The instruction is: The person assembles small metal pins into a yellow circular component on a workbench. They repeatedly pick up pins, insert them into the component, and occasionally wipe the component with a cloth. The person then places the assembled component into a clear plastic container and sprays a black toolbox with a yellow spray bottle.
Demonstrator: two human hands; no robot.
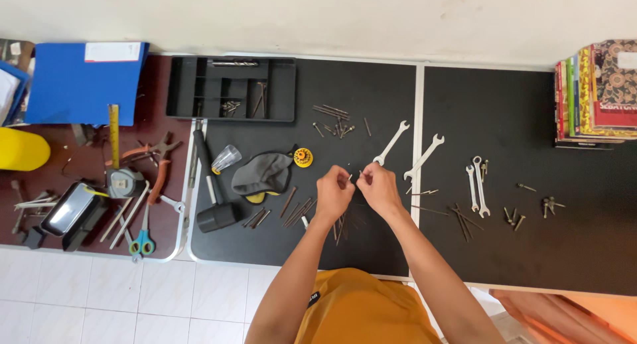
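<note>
I am watching both hands working close together above the black table [371,98]. The left hand [334,193] is pinching something thin at its fingertips, and the right hand [379,187] is pinching narrowly too (the piece is too small to identify). Loose nails [344,224] are lying just beneath; a wrench [391,143] is resting nearby.

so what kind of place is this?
Likely a home or hobby workbench on a tiled floor: black tabletops strewn with wrenches, nails and screws, a compartment tray, and a rubber mallet.
</note>
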